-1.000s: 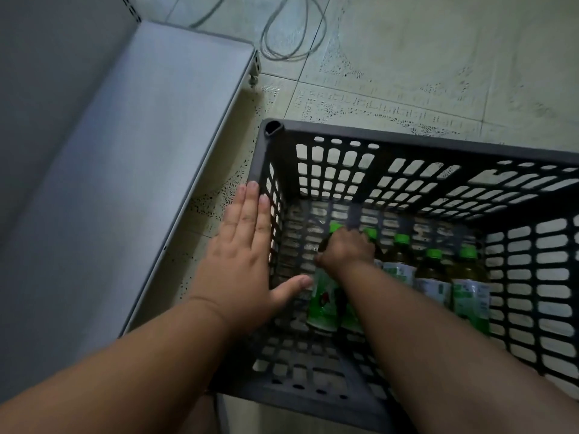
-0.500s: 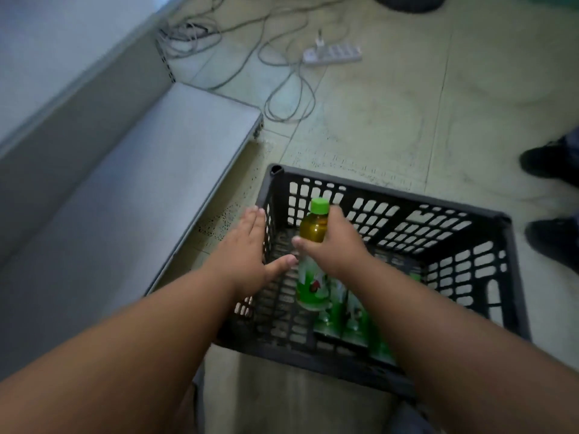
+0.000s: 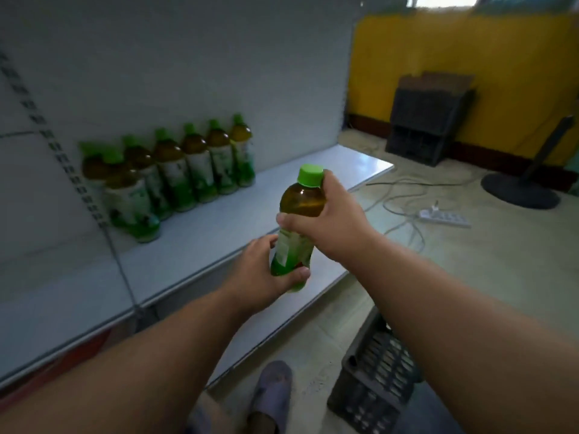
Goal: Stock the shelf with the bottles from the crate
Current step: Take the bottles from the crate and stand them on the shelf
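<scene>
The bottle (image 3: 297, 227) is hanging upright over the shelf (image 3: 219, 227) front — right hand (image 3: 335, 220) gripping its shoulder, left hand (image 3: 263, 277) cupping its base. Best is setting it down beside the row (image 3: 169, 177), without knocking any over. The crate (image 3: 376, 386) is sitting cut off behind the right arm — contents unreadable.

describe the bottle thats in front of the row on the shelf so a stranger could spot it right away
Find the grey shelf on the left, where green-capped bottles stand in a row along the back panel. At the row's left end, one bottle stands forward of the others, nearer the shelf's front edge. It is the only shelved bottle out of line.
</scene>
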`<state>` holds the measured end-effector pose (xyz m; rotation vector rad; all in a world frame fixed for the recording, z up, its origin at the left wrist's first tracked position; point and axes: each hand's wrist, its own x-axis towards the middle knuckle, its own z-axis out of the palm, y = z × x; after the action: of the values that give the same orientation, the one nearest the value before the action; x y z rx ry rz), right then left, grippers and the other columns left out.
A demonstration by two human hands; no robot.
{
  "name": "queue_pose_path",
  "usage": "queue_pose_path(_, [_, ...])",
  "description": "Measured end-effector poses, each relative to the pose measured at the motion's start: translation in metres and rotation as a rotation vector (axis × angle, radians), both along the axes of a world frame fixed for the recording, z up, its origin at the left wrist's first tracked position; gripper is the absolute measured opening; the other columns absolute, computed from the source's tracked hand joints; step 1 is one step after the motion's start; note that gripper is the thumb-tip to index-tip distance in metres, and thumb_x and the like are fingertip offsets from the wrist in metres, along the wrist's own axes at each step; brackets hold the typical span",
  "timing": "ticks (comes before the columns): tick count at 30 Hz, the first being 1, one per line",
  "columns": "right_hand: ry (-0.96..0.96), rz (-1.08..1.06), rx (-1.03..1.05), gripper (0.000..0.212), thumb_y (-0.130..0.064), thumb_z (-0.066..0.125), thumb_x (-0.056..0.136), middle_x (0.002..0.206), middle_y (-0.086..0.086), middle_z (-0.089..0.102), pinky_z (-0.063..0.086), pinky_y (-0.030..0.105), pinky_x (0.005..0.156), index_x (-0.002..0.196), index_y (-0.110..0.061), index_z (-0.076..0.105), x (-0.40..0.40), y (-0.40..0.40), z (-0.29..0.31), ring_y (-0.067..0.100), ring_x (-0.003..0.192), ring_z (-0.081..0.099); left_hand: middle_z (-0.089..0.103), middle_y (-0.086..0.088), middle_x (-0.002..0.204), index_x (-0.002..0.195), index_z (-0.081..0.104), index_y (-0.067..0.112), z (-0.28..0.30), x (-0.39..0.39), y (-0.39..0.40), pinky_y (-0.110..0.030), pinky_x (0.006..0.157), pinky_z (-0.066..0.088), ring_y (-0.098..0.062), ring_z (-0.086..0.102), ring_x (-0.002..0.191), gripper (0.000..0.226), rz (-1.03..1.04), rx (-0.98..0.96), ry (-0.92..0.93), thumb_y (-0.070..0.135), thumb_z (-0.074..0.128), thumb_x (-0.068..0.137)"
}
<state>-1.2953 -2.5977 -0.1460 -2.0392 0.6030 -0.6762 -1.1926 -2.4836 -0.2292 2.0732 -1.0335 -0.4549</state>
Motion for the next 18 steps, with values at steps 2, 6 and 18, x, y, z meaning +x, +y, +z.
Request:
queue_pose_path(2, [-0.006, 0.077, -0.024, 0.059, -0.043, 0.088, 0.068, 0.102, -0.010, 0.064, 0.056, 0.040, 0.088, 0.113, -0.034, 0.051, 0.018, 0.026, 0.007, 0.012, 0.097, 0.063, 0.057, 0.010, 0.124, 0.127, 0.052, 0.034, 0.008, 0.014, 0.031, -0.034, 0.090, 0.054, -0.011, 0.056, 0.114, 0.085, 0.055, -0.003, -0.038, 0.080, 0.069, 0.058])
queue_pose_path(6, [-0.016, 0.167, -0.042, 0.058, -0.042, 0.086, 0.071, 0.104, -0.012, 0.064, 0.056, 0.039, 0.090, 0.116, -0.033, 0.051, 0.051, 0.050, 0.008, 0.014, 0.100, 0.063, 0.048, 0.002, 0.144, 0.144, 0.042, 0.027, 0.007, 0.039, 0.071, -0.039, 0.103, 0.045, -0.014, 0.046, 0.128, 0.104, 0.159, 0.101, -0.184, 0.086, 0.059, 0.060])
queue_pose_path(18, [-0.015, 0.440, 0.047, 0.059, -0.029, 0.089, 0.070, 0.105, -0.017, 0.064, 0.055, 0.038, 0.092, 0.113, -0.037, 0.049, 0.230, 0.031, -0.041, 0.010, 0.103, 0.062, 0.006, -0.009, 0.166, 0.158, 0.009, 0.012, -0.063, 0.165, 0.074, -0.039, 0.122, 0.011, -0.025, 0.007, 0.151, 0.107, 0.513, 0.539, -0.266, 0.084, 0.027, 0.081])
